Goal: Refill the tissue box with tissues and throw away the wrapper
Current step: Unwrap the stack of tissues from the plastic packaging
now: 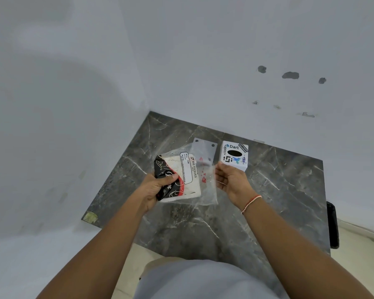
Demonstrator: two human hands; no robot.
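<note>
Now the left hand (158, 188) grips the tissue pack (177, 178) at its dark printed end, the thumb lying across the top and the fingers curled under it, so the pack is held in the air above the tabletop (268, 201). The right hand (229, 180) is at the other side, palm turned up, and its fingertips seem to pinch the loose open end of the clear wrapper (205, 182); I judge it so because the plastic is stretched between the two hands. It looks to me that the hands pull in opposite directions, one to hold the tissues steady and the other to draw the plastic open or off them.

The pack is a flat white block of tissues, with a black and red pattern on one end and a white label that reads "BIG TISSUES". The wrapper is thin and transparent, with small red marks, and it hangs crumpled past the end of the tissues.

Just beyond the right hand stands the tissue box (234, 155), a white cube with stickers and a dark oval slot on top. It appears not yet filled. Beside it, behind the wrapper, lies a flat white plate (204, 147) with dark holes, perhaps the cover of the box.
</note>
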